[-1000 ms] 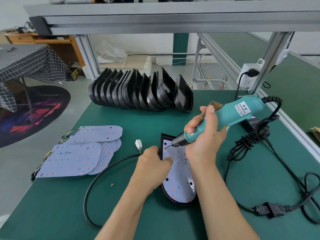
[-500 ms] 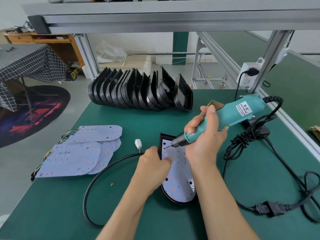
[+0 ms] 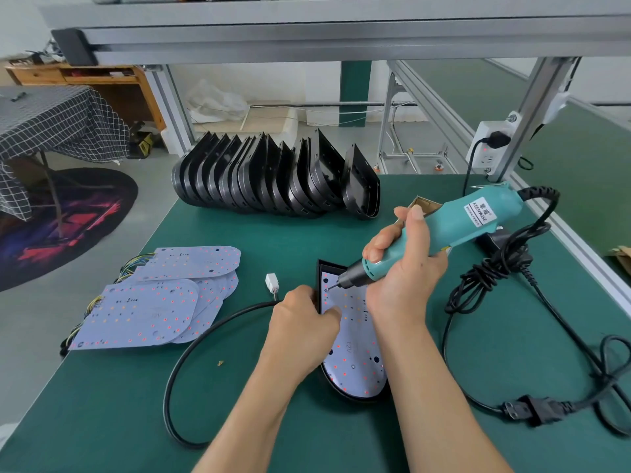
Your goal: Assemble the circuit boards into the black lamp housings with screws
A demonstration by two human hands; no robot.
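Observation:
A black lamp housing [image 3: 320, 281] lies flat on the green table with a pale circuit board [image 3: 355, 363] seated inside it. My right hand [image 3: 403, 268] grips a teal electric screwdriver [image 3: 450, 227], whose bit tip touches the board's upper left corner. My left hand [image 3: 300, 322] grips the housing's left edge, thumb pressed on the board. A row of empty black housings [image 3: 273, 179] stands on edge at the back of the table. Loose circuit boards [image 3: 153, 302] with coloured wires lie stacked at the left.
A black cable with a white connector [image 3: 271, 283] loops across the table in front of me. The screwdriver's coiled cord [image 3: 491, 271] and plug [image 3: 532, 409] lie at the right. A power strip [image 3: 491, 145] hangs on the frame post. The table's left edge drops to the floor.
The screwdriver bit has settled slightly lower onto the board's upper left corner. Both hands otherwise keep their places.

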